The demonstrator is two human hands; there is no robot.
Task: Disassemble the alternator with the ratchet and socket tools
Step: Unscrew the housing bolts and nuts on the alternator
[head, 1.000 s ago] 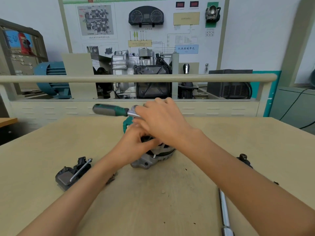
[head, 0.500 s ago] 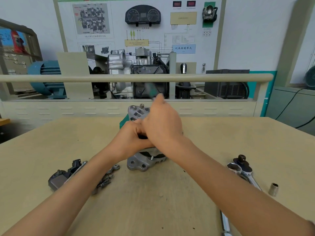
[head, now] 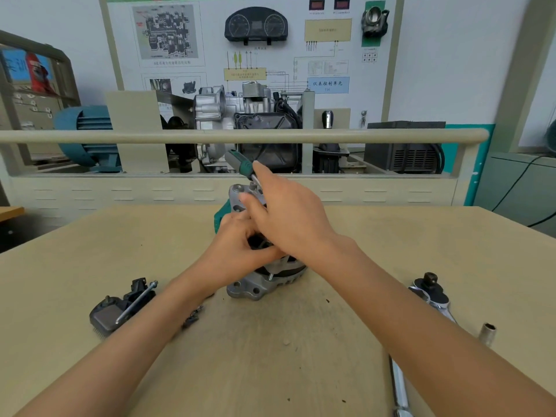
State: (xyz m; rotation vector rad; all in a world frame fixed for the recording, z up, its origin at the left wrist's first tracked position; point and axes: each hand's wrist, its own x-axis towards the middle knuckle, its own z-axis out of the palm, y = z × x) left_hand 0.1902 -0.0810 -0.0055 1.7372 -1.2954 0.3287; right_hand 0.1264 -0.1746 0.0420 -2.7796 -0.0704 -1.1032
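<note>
Mid-teardown at frame centre, the left hand (head: 237, 251) gripped the alternator (head: 264, 284) on the tabletop (head: 301, 356) while right-hand fingers (head: 264, 179) held a green-handled driver (head: 239, 164); removed parts (head: 120, 305) lay lower left, housing apparently unsplit.

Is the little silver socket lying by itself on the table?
Yes, the silver socket stands alone on the table, apart from the right hand and left hand on the alternator.

Both hands (head: 237, 251) (head: 288, 221) grip the alternator (head: 264, 281), right apparently holding a screwdriver (head: 239, 164).
</note>
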